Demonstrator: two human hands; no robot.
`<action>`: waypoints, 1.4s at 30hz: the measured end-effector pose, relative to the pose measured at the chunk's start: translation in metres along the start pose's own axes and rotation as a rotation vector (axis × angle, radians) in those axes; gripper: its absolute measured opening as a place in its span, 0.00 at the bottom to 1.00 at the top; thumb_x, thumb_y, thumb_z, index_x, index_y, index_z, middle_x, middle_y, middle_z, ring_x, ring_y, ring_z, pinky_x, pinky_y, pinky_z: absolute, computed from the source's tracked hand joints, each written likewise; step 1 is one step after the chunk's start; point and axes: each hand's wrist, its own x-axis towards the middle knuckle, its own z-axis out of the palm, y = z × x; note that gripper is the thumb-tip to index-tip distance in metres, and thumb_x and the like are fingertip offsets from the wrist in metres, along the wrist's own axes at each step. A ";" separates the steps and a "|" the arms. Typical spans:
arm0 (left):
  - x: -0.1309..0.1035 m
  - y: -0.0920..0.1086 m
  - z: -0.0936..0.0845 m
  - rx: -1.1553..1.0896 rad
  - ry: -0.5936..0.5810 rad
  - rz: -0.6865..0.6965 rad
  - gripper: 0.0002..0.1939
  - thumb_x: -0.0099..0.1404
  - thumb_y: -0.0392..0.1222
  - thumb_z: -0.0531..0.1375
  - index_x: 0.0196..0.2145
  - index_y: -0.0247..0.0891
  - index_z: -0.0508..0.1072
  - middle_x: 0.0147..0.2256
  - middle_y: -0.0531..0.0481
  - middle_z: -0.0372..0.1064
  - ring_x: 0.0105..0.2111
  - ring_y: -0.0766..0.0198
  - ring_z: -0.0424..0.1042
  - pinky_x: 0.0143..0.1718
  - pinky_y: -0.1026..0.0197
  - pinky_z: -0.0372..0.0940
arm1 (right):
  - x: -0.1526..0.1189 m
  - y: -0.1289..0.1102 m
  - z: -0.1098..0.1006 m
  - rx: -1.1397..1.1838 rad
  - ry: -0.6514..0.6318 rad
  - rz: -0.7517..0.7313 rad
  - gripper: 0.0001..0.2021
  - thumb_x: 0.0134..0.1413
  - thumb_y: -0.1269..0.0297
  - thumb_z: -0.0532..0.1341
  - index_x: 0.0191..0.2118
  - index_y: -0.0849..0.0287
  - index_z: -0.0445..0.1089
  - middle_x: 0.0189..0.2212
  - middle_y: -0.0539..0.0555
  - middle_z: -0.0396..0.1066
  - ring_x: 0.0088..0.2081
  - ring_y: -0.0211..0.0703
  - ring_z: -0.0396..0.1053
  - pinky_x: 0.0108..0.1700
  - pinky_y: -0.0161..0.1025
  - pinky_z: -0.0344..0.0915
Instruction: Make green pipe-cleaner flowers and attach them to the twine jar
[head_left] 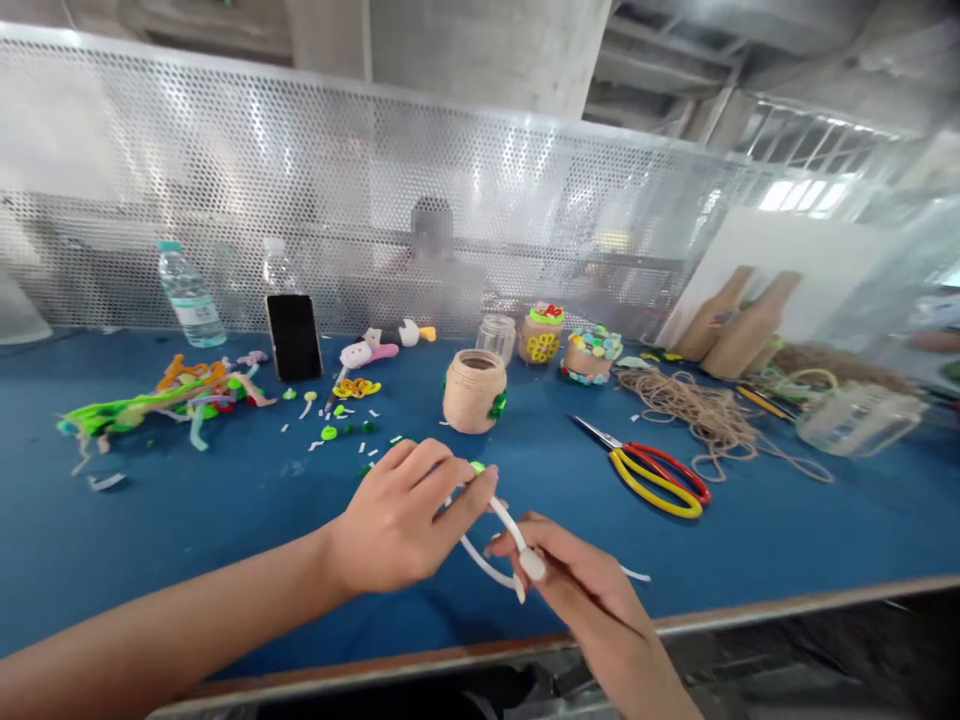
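Observation:
My left hand [405, 515] is closed, its thumb and fingers pinching one end of a narrow white strip [507, 522]. A small bright green piece [478, 467] shows at those fingertips. Lower and to the right, my right hand [592, 585] pinches the same strip between thumb and fingers. The strip bends in a loop below the hands, and a loose end sticks out right of my right hand. Just beyond the hands stands a twine-wrapped jar [472, 395] with a green decoration [498, 405] on its side. Scissors [656, 478] with red and yellow handles lie to the right.
Green buttons and white scraps lie near a phone [294, 338] and a water bottle [191, 295]. Colourful pipe cleaners [142, 400] are heaped left. Decorated jars [541, 335] stand behind; loose twine [690, 410], a glass jar [862, 418] and wrapped bottles [754, 325] are right.

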 end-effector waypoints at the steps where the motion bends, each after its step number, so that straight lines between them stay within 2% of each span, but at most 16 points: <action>1: 0.001 0.001 0.001 -0.033 0.008 -0.046 0.09 0.65 0.31 0.55 0.42 0.32 0.73 0.30 0.47 0.72 0.29 0.60 0.67 0.26 0.59 0.61 | -0.001 0.001 0.001 -0.002 0.022 -0.005 0.13 0.63 0.58 0.52 0.40 0.55 0.72 0.27 0.50 0.62 0.29 0.40 0.62 0.31 0.34 0.59; 5: 0.008 0.011 0.002 -0.363 0.019 -0.330 0.09 0.65 0.31 0.56 0.41 0.34 0.74 0.33 0.47 0.73 0.31 0.63 0.70 0.32 0.61 0.68 | -0.007 0.004 0.008 -0.121 0.175 -0.134 0.11 0.63 0.63 0.51 0.43 0.52 0.71 0.29 0.50 0.64 0.31 0.40 0.65 0.35 0.35 0.62; 7: 0.013 0.019 0.000 -0.541 -0.007 -0.497 0.11 0.64 0.29 0.55 0.41 0.37 0.74 0.37 0.47 0.73 0.35 0.65 0.73 0.36 0.63 0.70 | -0.011 0.007 0.012 -0.174 0.203 -0.193 0.13 0.64 0.66 0.50 0.47 0.51 0.69 0.34 0.52 0.68 0.36 0.42 0.67 0.41 0.37 0.64; 9: 0.016 0.028 -0.003 -0.650 -0.023 -0.584 0.13 0.63 0.29 0.54 0.41 0.38 0.75 0.42 0.47 0.73 0.39 0.64 0.74 0.38 0.64 0.72 | -0.014 0.013 0.016 -0.160 0.213 -0.183 0.15 0.63 0.66 0.51 0.52 0.50 0.66 0.40 0.54 0.70 0.43 0.45 0.68 0.47 0.40 0.65; 12: 0.017 0.037 -0.005 -0.675 0.019 -0.550 0.12 0.62 0.32 0.55 0.42 0.38 0.75 0.45 0.45 0.72 0.44 0.60 0.74 0.42 0.61 0.72 | -0.016 0.022 0.022 -0.017 0.260 -0.127 0.19 0.61 0.64 0.54 0.57 0.51 0.61 0.47 0.56 0.70 0.48 0.47 0.69 0.50 0.42 0.66; 14: 0.016 0.038 -0.003 -0.665 0.052 -0.533 0.11 0.63 0.33 0.56 0.42 0.38 0.75 0.45 0.45 0.72 0.43 0.60 0.74 0.43 0.59 0.72 | -0.014 0.025 0.024 0.099 0.264 -0.140 0.19 0.61 0.64 0.55 0.57 0.50 0.62 0.45 0.54 0.73 0.45 0.44 0.72 0.48 0.38 0.69; 16: 0.015 0.038 0.000 -0.685 0.067 -0.588 0.11 0.63 0.34 0.57 0.43 0.39 0.74 0.44 0.45 0.73 0.42 0.61 0.75 0.41 0.61 0.73 | -0.011 0.023 0.024 0.144 0.273 -0.169 0.15 0.61 0.66 0.55 0.53 0.49 0.66 0.39 0.51 0.75 0.40 0.41 0.74 0.45 0.34 0.69; 18: 0.014 0.038 0.003 -0.704 0.073 -0.654 0.13 0.63 0.35 0.58 0.46 0.40 0.73 0.46 0.45 0.71 0.40 0.62 0.75 0.39 0.61 0.74 | -0.009 0.020 0.022 0.097 0.321 -0.186 0.11 0.61 0.68 0.56 0.46 0.50 0.70 0.37 0.50 0.76 0.38 0.39 0.74 0.44 0.32 0.69; 20: 0.014 0.039 0.003 -0.660 0.066 -0.648 0.14 0.62 0.37 0.59 0.47 0.39 0.72 0.48 0.43 0.69 0.41 0.60 0.74 0.39 0.59 0.74 | -0.007 0.020 0.021 0.014 0.388 -0.203 0.11 0.60 0.70 0.56 0.43 0.50 0.72 0.37 0.49 0.76 0.38 0.38 0.74 0.43 0.31 0.69; 24: 0.012 0.046 0.005 -0.485 0.007 -0.614 0.14 0.63 0.35 0.57 0.46 0.42 0.73 0.46 0.42 0.67 0.44 0.56 0.72 0.41 0.52 0.72 | -0.011 0.032 0.025 -0.074 0.472 -0.221 0.13 0.59 0.72 0.55 0.45 0.51 0.71 0.40 0.50 0.76 0.40 0.40 0.74 0.44 0.33 0.70; 28: 0.007 0.055 0.012 -0.613 -0.041 -0.609 0.16 0.64 0.29 0.55 0.46 0.43 0.73 0.40 0.46 0.71 0.38 0.62 0.72 0.38 0.60 0.71 | -0.018 0.042 0.029 0.000 0.430 -0.125 0.13 0.57 0.68 0.58 0.49 0.53 0.69 0.44 0.55 0.75 0.45 0.44 0.73 0.47 0.37 0.70; 31: 0.004 0.061 0.017 -0.647 -0.018 -0.588 0.14 0.66 0.30 0.53 0.44 0.40 0.73 0.36 0.48 0.73 0.35 0.63 0.72 0.36 0.61 0.70 | -0.020 0.041 0.026 0.050 0.386 -0.091 0.11 0.56 0.65 0.60 0.45 0.56 0.71 0.43 0.56 0.76 0.43 0.46 0.74 0.45 0.37 0.71; 36: 0.001 0.073 0.015 -0.564 0.050 -0.551 0.10 0.68 0.33 0.52 0.38 0.39 0.73 0.32 0.50 0.74 0.33 0.62 0.71 0.36 0.57 0.65 | -0.020 0.043 0.020 -0.002 0.364 -0.167 0.08 0.56 0.67 0.60 0.41 0.54 0.74 0.39 0.54 0.77 0.38 0.45 0.75 0.41 0.34 0.72; 42: 0.002 0.080 0.013 -0.458 0.094 -0.526 0.11 0.69 0.33 0.52 0.45 0.39 0.71 0.31 0.51 0.74 0.32 0.63 0.71 0.34 0.57 0.62 | -0.022 0.047 0.017 -0.096 0.364 -0.217 0.11 0.57 0.72 0.56 0.40 0.50 0.73 0.37 0.51 0.76 0.39 0.43 0.73 0.42 0.34 0.70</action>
